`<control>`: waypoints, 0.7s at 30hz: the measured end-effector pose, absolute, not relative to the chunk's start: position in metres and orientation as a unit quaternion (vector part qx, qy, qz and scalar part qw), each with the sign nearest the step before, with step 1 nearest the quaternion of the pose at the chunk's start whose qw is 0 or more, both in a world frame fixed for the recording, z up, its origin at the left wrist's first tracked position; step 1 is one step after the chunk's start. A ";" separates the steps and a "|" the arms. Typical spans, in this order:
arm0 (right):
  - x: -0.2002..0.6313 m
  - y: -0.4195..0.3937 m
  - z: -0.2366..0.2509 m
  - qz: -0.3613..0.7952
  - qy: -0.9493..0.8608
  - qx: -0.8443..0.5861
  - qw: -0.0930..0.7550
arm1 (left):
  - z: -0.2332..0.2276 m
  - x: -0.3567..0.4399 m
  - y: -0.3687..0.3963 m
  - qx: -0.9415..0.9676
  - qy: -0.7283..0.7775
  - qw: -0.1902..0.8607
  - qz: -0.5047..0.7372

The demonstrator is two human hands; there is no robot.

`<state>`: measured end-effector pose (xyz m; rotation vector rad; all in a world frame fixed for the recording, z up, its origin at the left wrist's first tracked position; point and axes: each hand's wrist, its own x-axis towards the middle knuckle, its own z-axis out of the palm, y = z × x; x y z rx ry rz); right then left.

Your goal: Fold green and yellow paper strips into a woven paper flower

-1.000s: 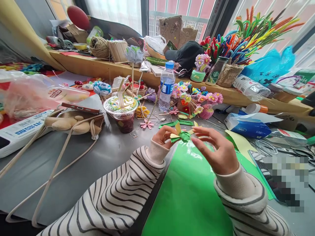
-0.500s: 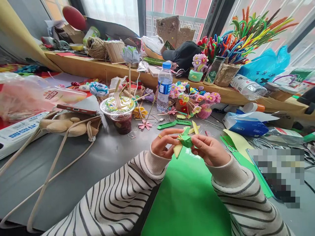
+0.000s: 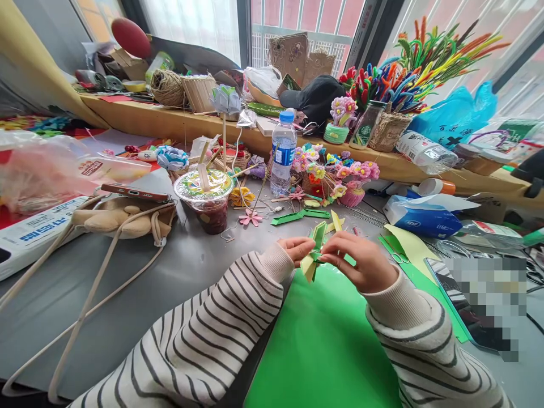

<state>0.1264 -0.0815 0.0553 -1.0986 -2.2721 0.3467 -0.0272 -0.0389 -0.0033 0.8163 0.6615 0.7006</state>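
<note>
A small folded-paper piece [image 3: 315, 253] in green and yellow is held above the green mat, turned nearly edge-on. My left hand [image 3: 298, 249] pinches it from the left, thumb and fingers closed on it. From the right, my right hand [image 3: 359, 258] grips its edge between thumb and fingertips. The green mat [image 3: 327, 334] lies under both hands. Just beyond them are folded green paper strips [image 3: 300, 216] and a folded yellow paper strip [image 3: 336, 221]. Part of the paper piece is hidden behind my fingers.
A lidded drink cup [image 3: 206, 198] and a water bottle [image 3: 283, 153] stand beyond my hands. At left sits a bag [image 3: 123, 215] with a phone on it. Scissors [image 3: 398, 256], a tissue pack [image 3: 419, 215] and a tablet-like device [image 3: 459, 300] lie right. Craft flowers [image 3: 314, 164] crowd the back.
The paper piece has turned from facing me to nearly edge-on. My left fingers have shifted their hold, and my right hand has regripped with its fingers over the top.
</note>
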 end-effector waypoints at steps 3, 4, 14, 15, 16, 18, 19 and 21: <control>0.126 -0.084 0.059 0.155 -0.853 -0.393 0.308 | 0.000 -0.029 -0.045 0.349 0.287 0.833 0.318; 0.127 -0.085 0.061 0.167 -0.845 -0.391 0.324 | 0.003 -0.030 -0.047 0.336 0.266 0.844 0.322; 0.132 -0.084 0.062 0.248 -0.707 -0.503 0.432 | 0.015 -0.037 -0.053 0.309 0.181 0.891 0.280; 0.129 -0.084 0.059 0.275 -0.692 -0.509 0.432 | 0.014 -0.037 -0.053 0.312 0.181 0.891 0.275; 0.126 -0.084 0.057 0.301 -0.677 -0.514 0.432 | 0.013 -0.036 -0.053 0.315 0.181 0.891 0.271; 0.122 -0.083 0.053 0.350 -0.644 -0.519 0.439 | 0.012 -0.035 -0.052 0.323 0.180 0.891 0.265; 0.120 -0.083 0.051 0.371 -0.629 -0.518 0.445 | 0.011 -0.035 -0.053 0.326 0.178 0.890 0.265; 0.119 -0.082 0.050 0.403 -0.611 -0.509 0.453 | 0.012 -0.035 -0.054 0.331 0.171 0.889 0.267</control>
